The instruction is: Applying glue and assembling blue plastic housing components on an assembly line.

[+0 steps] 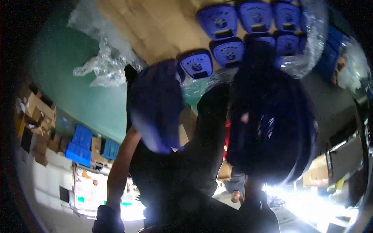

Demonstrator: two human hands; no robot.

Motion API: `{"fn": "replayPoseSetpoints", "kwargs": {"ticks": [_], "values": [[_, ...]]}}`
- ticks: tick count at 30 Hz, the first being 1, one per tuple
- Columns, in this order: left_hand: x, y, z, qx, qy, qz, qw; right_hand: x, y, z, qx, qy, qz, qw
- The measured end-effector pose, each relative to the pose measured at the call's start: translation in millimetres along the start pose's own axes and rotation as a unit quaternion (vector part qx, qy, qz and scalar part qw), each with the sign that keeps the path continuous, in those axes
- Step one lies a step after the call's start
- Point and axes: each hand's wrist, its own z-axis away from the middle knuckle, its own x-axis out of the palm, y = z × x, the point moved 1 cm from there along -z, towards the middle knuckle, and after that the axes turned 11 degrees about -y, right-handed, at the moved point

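My left hand (135, 134) is closed at the lower left edge of a blue plastic case (159, 105), raised near the camera and smeared by motion. Most of its fingers are hidden behind the case. A larger-looking dark case (272, 128) with a glossy, rounded side is in my right hand (253, 185). That hand is mostly in shadow and its fingers are largely covered. Beyond both, several blue plastic cases (196, 64) with a round emblem and a dark slot lie in rows on a brown cardboard sheet (155, 31).
Crumpled clear plastic film (107, 62) lies over the green surface (66, 66) at left, and more film (311, 46) edges the cases at right. Cardboard boxes (40, 112) and blue bins (79, 145) stand at the far left. Another person (236, 186) appears at the lower middle.
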Motion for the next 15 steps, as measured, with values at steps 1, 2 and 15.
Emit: {"fn": "replayPoseSetpoints", "kwargs": {"ticks": [1,2,15], "values": [[-1.3,29.6,89.9,0.029,-0.01,-0.006,1.0,-12.3,-29.0,15.9,-0.022,0.022,0.0,1.0],[-18.5,59.1,209.0,0.031,-0.011,-0.041,0.999,-3.7,-31.5,30.7,-0.029,0.028,-0.036,0.999],[-3.3,282.3,287.1,0.366,-0.201,-0.264,0.869,-31.3,-279.7,359.7,-0.302,0.342,-0.216,0.863]]}}
